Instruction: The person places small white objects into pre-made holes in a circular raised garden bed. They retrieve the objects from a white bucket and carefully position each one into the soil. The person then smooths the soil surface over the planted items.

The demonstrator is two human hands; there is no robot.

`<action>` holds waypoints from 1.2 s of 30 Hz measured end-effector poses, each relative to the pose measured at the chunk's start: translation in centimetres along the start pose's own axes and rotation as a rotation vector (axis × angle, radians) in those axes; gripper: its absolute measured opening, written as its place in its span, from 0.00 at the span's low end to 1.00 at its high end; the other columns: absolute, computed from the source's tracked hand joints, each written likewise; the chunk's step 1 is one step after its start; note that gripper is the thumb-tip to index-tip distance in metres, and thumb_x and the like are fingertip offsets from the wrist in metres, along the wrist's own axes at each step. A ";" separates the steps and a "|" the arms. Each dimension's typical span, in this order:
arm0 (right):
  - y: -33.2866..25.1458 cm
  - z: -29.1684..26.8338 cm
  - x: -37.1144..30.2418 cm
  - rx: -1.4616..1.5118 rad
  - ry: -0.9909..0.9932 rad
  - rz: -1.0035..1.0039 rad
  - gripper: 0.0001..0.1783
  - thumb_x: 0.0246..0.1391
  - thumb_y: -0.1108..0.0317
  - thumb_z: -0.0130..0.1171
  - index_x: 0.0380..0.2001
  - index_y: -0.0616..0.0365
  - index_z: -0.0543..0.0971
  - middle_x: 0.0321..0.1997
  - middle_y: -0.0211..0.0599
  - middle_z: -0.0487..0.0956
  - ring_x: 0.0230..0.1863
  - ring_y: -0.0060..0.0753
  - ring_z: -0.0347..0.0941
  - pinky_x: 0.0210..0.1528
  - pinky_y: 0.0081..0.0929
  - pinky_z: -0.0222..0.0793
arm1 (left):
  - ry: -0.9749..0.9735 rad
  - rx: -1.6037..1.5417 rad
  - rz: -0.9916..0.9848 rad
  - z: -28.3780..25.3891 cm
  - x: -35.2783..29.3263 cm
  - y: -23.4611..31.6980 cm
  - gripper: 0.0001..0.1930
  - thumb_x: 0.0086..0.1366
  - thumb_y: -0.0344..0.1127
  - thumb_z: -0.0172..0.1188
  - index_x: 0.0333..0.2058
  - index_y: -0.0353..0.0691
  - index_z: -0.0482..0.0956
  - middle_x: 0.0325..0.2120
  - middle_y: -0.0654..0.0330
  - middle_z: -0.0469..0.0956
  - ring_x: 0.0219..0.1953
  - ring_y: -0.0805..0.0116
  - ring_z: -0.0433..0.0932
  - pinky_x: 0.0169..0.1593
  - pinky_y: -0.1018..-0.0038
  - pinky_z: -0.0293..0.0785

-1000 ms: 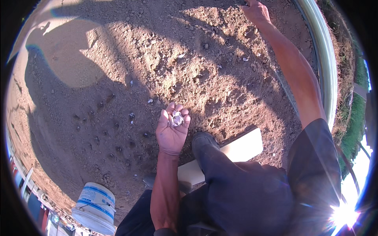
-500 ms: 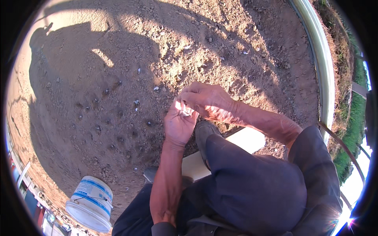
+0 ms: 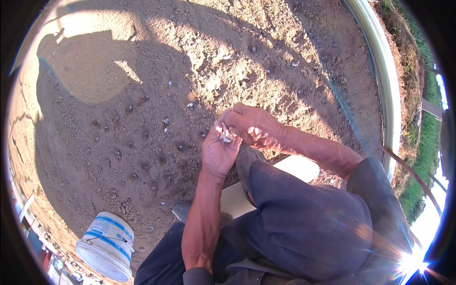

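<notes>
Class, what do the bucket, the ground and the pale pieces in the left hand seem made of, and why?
Bucket: probably plastic, its white wall smooth and evenly curved. Ground: earth, matt and crumbly with loose clods. Pale pieces: perhaps plant matter, whitish and irregular, too small to settle.

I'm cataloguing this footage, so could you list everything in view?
garlic-like cloves: several, whitish, cupped in the left hand
whitish bits: several, scattered on the soil
soil: one stretch, brown, most of the ground, pitted with small holes
bucket: one, white with blue bands, lower left
board: one, cream, lower centre, partly hidden
long tube-like edging: one, pale, right
curved rod: one, brown, right
grass: one strip, green, far right
shoes: two, dark, lower centre
clothing: trousers and sleeves, dark, bottom
left hand: one, bare, centre
right hand: one, bare, fingers at the cloves
</notes>
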State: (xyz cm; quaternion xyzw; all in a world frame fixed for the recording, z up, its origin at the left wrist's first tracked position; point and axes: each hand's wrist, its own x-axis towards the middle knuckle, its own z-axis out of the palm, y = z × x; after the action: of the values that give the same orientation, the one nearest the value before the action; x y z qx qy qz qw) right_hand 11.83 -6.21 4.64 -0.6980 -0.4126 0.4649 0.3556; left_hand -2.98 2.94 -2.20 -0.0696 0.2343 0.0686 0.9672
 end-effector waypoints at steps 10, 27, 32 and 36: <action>2.6 0.8 -0.2 -0.345 0.197 -0.274 0.18 0.47 0.69 0.59 0.44 0.44 0.73 0.38 0.29 0.76 0.35 0.35 0.79 0.27 0.29 0.76 | 0.168 0.040 -0.005 1.8 0.5 -1.0 0.15 0.71 0.36 0.46 0.51 0.34 0.71 0.48 0.55 0.76 0.53 0.60 0.75 0.60 0.60 0.70; 8.1 -14.2 3.3 0.274 0.699 0.285 0.07 0.63 0.71 0.53 0.41 0.63 0.77 0.30 0.34 0.80 0.29 0.20 0.77 0.31 0.20 0.76 | 0.288 0.099 -0.097 0.2 1.3 -0.2 0.09 0.70 0.34 0.52 0.43 0.36 0.75 0.45 0.53 0.78 0.49 0.57 0.77 0.51 0.65 0.79; 14.9 -24.7 6.9 0.104 0.916 0.272 0.09 0.54 0.74 0.59 0.39 0.62 0.82 0.29 0.32 0.82 0.28 0.21 0.77 0.33 0.22 0.77 | 0.332 0.070 -0.054 -0.8 1.1 -0.1 0.09 0.71 0.35 0.51 0.43 0.36 0.75 0.45 0.54 0.78 0.48 0.58 0.77 0.52 0.65 0.79; 17.8 -29.6 8.1 -0.094 0.912 0.312 0.12 0.49 0.73 0.62 0.40 0.57 0.83 0.30 0.32 0.83 0.29 0.20 0.79 0.35 0.24 0.77 | 0.324 0.052 -0.062 -1.1 1.4 -0.6 0.09 0.71 0.34 0.51 0.43 0.35 0.75 0.45 0.53 0.77 0.48 0.57 0.76 0.52 0.64 0.78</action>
State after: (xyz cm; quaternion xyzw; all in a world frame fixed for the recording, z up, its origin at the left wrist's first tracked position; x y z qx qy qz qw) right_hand 45.93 -9.47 -4.53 -0.8996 -0.1257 0.1401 0.3941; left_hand -2.12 2.29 -3.81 -0.0618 0.3869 0.0203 0.9198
